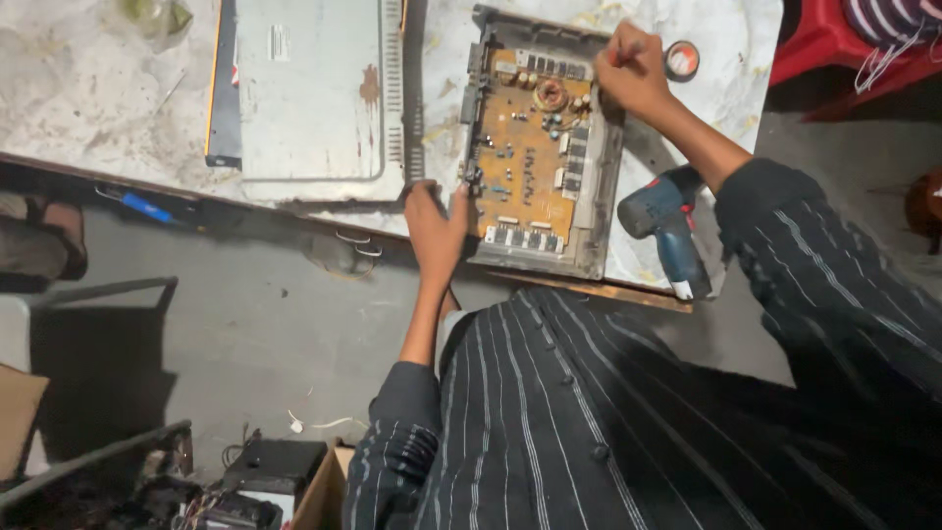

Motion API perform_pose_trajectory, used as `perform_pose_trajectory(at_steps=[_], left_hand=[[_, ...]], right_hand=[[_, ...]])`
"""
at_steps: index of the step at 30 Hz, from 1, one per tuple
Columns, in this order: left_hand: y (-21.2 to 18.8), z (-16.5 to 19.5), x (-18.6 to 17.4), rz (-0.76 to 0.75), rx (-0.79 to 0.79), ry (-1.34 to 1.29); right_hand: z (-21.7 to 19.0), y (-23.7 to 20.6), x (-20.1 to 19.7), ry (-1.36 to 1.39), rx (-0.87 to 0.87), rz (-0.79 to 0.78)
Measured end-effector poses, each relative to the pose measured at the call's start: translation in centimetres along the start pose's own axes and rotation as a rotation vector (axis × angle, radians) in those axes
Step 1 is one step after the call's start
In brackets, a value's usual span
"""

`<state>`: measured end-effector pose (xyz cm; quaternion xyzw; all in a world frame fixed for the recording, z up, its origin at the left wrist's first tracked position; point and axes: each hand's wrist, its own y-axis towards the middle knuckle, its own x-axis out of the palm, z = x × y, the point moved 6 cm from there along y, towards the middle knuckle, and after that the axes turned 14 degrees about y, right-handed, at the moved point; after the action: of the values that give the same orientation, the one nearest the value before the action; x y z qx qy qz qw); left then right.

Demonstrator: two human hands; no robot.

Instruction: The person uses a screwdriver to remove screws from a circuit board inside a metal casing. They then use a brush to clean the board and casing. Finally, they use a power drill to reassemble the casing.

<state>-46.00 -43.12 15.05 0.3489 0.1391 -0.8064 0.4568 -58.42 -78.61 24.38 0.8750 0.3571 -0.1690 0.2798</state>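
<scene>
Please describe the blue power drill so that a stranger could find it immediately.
Look at the pale worktable, near its front edge. Right of the grey tray holding the orange circuit board, under the right hand's forearm, lies the cordless drill, the only blue-and-black pistol-shaped tool there.

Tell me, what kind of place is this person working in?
Probably a small electronics repair workshop. Both hands, left hand and right hand, hold an opened metal case with an orange circuit board on a worn worktable. A blue cordless drill lies nearby, and a box of spare parts sits on the floor.
</scene>
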Motion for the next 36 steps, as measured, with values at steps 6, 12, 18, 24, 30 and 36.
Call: perform_pose_trajectory(at_steps=[6, 12, 18, 24, 30, 36], left_hand=[[0.4, 0.4, -0.1, 0.002, 0.043, -0.001], [0.2, 0.2, 0.0, 0.004, 0.022, 0.01], [0.4, -0.2, 0.5, -0.033, 0.015, -0.011], [0.4, -0.6, 0.0, -0.052, 0.006, -0.024], [0.6, -0.5, -0.2, -0.066, 0.048, -0.021], [0.7, -0.8, -0.2, -0.049, 0.084, -0.001]], right_hand=[[5.7, -3.7, 1.4, 0.193, 1.106, -0.412], [5.2, -2.7, 0.6, -0.139, 0.355, -0.188], [3.8, -6.1, 1.5, -0.107, 0.726, -0.523], [-2.8, -10.9, 2.6, -0.106, 0.461, -0.23], [-1.9, -17.8, 3.4, -0.358, 0.953, -0.51], [-3.3, -16.7, 3.4, -0.277, 0.736, -0.624]])
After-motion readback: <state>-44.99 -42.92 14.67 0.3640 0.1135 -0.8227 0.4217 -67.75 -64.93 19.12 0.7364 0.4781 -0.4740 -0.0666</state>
